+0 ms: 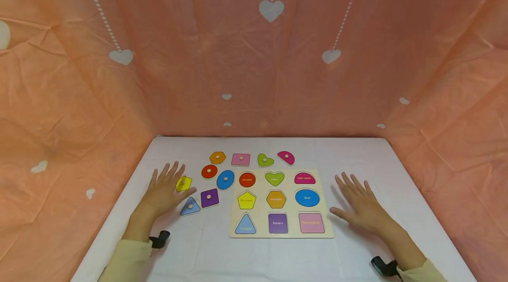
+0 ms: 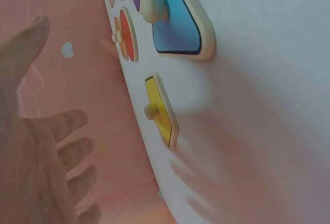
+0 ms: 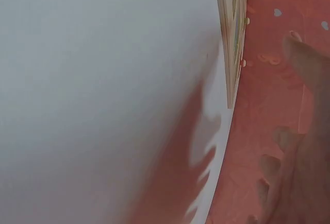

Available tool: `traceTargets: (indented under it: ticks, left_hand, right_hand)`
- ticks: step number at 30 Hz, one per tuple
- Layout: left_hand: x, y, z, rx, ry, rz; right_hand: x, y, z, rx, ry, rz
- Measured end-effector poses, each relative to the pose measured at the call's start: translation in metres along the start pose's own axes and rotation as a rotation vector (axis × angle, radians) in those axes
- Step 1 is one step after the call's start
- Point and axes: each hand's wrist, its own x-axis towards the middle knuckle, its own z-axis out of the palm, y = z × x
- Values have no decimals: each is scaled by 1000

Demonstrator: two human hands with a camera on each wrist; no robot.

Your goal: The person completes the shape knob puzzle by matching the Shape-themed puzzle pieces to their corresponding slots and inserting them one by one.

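Observation:
My left hand hovers with fingers spread at the table's left, holding nothing. Nearest to it are a yellow pentagon piece and a light blue triangle piece, each with a wooden knob. Just right of these lie a purple square piece, a red circle piece and a blue oval piece. The wooden shape puzzle board lies flat at the middle, with matching coloured, labelled shapes. To its right, my right hand is held over the table, fingers spread and holding nothing.
Behind the board lie an orange hexagon piece, a pink rectangle piece, a green heart piece and a magenta half-round piece. The white table is enclosed by peach cloth with white hearts.

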Motion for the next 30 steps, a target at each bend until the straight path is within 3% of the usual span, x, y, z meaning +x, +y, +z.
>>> traceTargets:
  ticks: [12, 21, 30]
  left_hand:
    - [17, 4, 7, 7, 2, 33]
    - [33, 10, 10, 16, 1, 55]
    - [45, 12, 11, -13, -29, 58]
  right_hand:
    - [-6, -15, 13, 17, -14, -51]
    - [-11, -27, 20, 74, -100, -35]
    - [-10, -35, 19, 53, -169, -41]
